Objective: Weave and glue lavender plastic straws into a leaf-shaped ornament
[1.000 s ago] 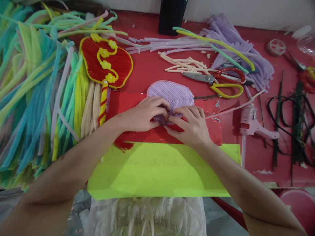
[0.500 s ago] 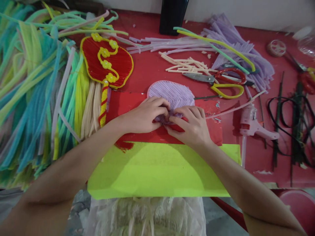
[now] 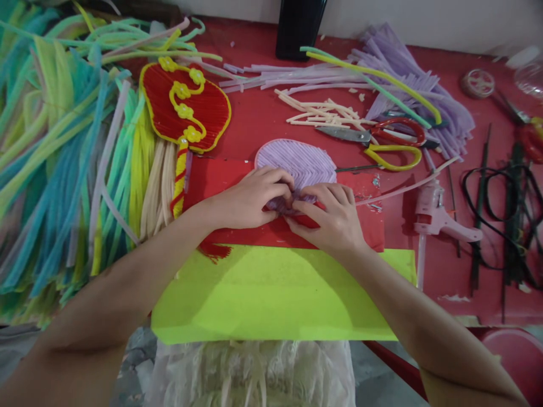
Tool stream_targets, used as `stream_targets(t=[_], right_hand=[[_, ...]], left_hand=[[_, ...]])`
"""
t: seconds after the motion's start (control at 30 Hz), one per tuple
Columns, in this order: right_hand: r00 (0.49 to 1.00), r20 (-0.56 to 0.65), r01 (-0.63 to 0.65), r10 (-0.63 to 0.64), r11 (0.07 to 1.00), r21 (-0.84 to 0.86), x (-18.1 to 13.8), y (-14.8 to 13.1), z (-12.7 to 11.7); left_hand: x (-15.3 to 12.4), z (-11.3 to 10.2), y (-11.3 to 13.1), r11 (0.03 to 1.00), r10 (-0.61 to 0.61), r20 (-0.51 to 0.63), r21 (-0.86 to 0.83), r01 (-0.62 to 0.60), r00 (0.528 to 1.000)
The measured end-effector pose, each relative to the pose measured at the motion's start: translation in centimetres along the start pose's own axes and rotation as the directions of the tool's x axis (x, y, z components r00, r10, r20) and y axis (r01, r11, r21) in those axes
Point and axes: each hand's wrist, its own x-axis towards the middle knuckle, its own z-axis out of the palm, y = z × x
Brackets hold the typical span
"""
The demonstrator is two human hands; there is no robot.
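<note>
A purple fan panel (image 3: 297,161) of ridged pipe cleaners, edged in pink along its top left, lies on a red sheet (image 3: 220,181). My left hand (image 3: 265,195) is closed, its fingertips pinching the panel's lower edge. Right beside them, the closed fingertips of my right hand (image 3: 328,212) press at that same edge. A long pink pipe cleaner (image 3: 403,191) runs from under my right hand out to the right. My fingers hide the exact spot where it meets the panel. A dark thin rod (image 3: 356,168) sticks out at the panel's right side.
Left stand bundles of coloured pipe cleaners (image 3: 72,152) and a red-and-yellow fan (image 3: 169,107). Scissors (image 3: 373,138), cream pieces (image 3: 318,110) and purple pipe cleaners (image 3: 394,68) lie behind. A glue gun (image 3: 432,212) and black wires (image 3: 483,209) are right. Green paper (image 3: 275,299) lies in front.
Both hands keep their places at the panel's lower edge. The whole view has shifted by only a few pixels; nothing else visibly differs.
</note>
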Motion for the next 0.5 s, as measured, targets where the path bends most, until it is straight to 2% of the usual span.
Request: stream_targets(t=[0.5], right_hand=[[1.000,-0.020,0.007,-0.007,1.000,0.001,-0.02,-0.02,0.05]], left_hand=[[-0.13,-0.01,0.04,0.997,0.034,0.010,0.063,-0.034,0.999]])
